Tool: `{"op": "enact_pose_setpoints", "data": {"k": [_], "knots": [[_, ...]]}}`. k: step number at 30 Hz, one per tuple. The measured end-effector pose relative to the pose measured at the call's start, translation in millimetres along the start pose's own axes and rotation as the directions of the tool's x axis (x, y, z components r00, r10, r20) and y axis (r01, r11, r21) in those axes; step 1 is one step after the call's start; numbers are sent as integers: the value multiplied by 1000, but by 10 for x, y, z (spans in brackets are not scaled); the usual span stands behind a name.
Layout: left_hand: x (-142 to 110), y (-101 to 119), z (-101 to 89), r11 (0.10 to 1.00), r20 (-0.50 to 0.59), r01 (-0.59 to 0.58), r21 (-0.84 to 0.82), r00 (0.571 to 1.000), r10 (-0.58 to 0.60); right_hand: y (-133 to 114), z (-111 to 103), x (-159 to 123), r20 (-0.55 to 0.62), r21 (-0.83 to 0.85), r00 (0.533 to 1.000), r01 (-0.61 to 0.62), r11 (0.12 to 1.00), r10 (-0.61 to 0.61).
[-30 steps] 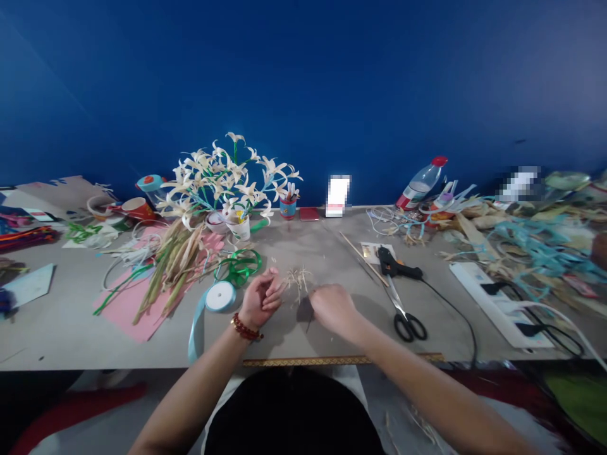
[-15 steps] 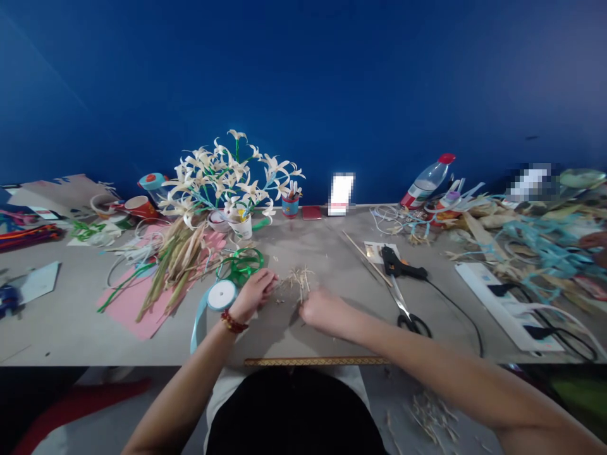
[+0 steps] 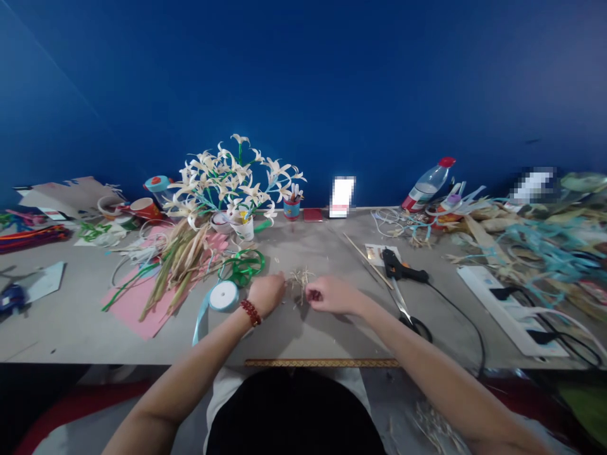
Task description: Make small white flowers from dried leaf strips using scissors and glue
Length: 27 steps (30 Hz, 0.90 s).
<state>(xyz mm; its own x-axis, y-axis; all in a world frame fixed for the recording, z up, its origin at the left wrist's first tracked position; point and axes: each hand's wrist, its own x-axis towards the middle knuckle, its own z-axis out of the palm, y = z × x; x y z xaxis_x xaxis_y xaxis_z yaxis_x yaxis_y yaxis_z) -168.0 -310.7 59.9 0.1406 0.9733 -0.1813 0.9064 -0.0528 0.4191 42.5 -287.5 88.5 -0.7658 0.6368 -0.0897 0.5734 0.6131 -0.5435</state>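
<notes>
A small heap of dry, straw-coloured scraps (image 3: 300, 277) lies on the grey table between my hands. At its left edge is my left hand (image 3: 267, 294), back upward, wearing a red bead bracelet; most of its fingers are hidden below the hand. Close to the heap's right side, my right hand (image 3: 332, 295) has its fingers curled in; what they hold, if anything, is too small to make out. A roll of light blue ribbon (image 3: 223, 295) lies left of my left hand, with green ribbon (image 3: 243, 268) behind it.
Scissors (image 3: 404, 304) and a black glue gun (image 3: 403, 265) lie right of my hands. A white power strip (image 3: 509, 309) is farther right. White handmade flowers (image 3: 237, 177) stand in cups at the back. Dried stalks (image 3: 177, 268) lie on pink paper (image 3: 147, 322) at the left.
My left hand has moved right, closer to the scraps. My right hand has shifted slightly right and turned, showing its curled fingers. The view has tilted a little.
</notes>
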Motion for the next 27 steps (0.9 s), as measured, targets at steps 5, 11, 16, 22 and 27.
{"op": "enact_pose_setpoints", "data": {"k": [5,11,16,22,27], "knots": [[-15,-128,-108,984,-21,-61,-167,998,59,184,95,24,-143,301,985,-49,953,96],[-106,-88,-109,795,-120,-119,-595,991,59,210,329,165,-209,476,964,-47,878,164],[-126,109,153,428,-104,-76,-900,994,-42,26,411,322,-226,414,958,-68,908,175],[-128,-62,113,-18,-8,-10,-1000,992,-127,-129,320,514,-185,34,976,-109,993,113],[-225,-312,-78,-224,55,32,-974,993,-100,-153,328,740,-12,-358,1000,-5,934,1]]}}
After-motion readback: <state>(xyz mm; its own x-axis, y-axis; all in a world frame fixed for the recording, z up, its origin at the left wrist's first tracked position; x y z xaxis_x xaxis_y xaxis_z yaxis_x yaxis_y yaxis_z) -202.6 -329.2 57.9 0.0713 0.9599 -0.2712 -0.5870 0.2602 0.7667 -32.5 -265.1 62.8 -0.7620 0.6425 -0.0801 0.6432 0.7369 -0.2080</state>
